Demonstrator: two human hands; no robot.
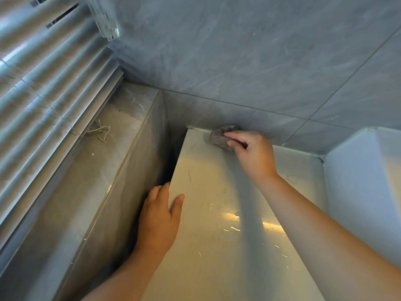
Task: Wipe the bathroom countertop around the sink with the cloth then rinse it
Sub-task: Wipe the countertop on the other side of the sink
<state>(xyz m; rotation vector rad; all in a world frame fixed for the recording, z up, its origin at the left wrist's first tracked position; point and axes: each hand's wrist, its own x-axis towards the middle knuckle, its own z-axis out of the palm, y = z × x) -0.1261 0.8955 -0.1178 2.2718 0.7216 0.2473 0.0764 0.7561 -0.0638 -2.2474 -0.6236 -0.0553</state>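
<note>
So, the cloth [219, 137], a small grey wadded-up one, is gripped by the right hand [251, 153]. The fingers are curled over its top and it's pressed down onto the countertop [217, 213]. The cloth is parked right at the far left back corner of the counter, touching the spot where the top meets the grey tiled wall [238, 61]. Part of the cloth is hidden under the fingers, so its full shape can't be made out.

The left hand [158, 220] is hooked over the left edge of the countertop, nearer the camera. The thumb is laid flat on top and the other fingers are wrapped down over the side into the dark gap, so the edge is basically clamped. The fingertips themselves can't be seen down there.

The counter surface is pale and glossy. A warm light reflection and a few wet-looking streaks and specks are seen between the two arms.

To the right, a white sink [358, 181] is seen just beside the right forearm, raised above the counter level.

To the left, past the gap, a grey stone-look ledge [97, 159] is set higher than the counter, with a tangle of thin white cord [99, 131] lying on it. Above that, slatted window blinds [43, 94] are hung with light coming through. Something clear and plasticky [106, 20] is seen up at the top, too blurred to be identified.
</note>
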